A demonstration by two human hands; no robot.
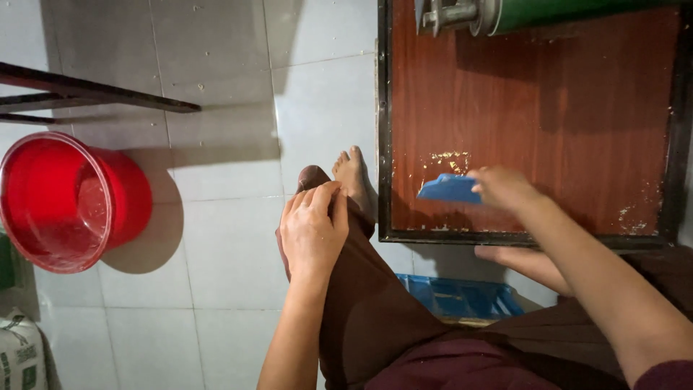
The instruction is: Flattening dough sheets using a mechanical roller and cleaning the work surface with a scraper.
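My right hand (503,189) grips a flat blue plastic scraper (449,189) and holds it against the reddish-brown wooden board (548,108) with its black frame. Pale yellow crumbs (447,160) lie on the board just above the scraper. My left hand (314,227) rests on my left knee and pinches the dark brown trouser cloth (368,303). My bare left foot (354,177) stands on the tiles beside the board's left edge. My other foot (523,263) shows below the board's near edge.
A red plastic bucket (61,202) stands on the grey floor tiles at the left. Dark metal bars (86,94) run above it. A green cylinder with a metal fitting (505,13) lies at the board's far end. A blue plastic crate (462,296) sits under my legs. A printed sack (18,354) lies bottom left.
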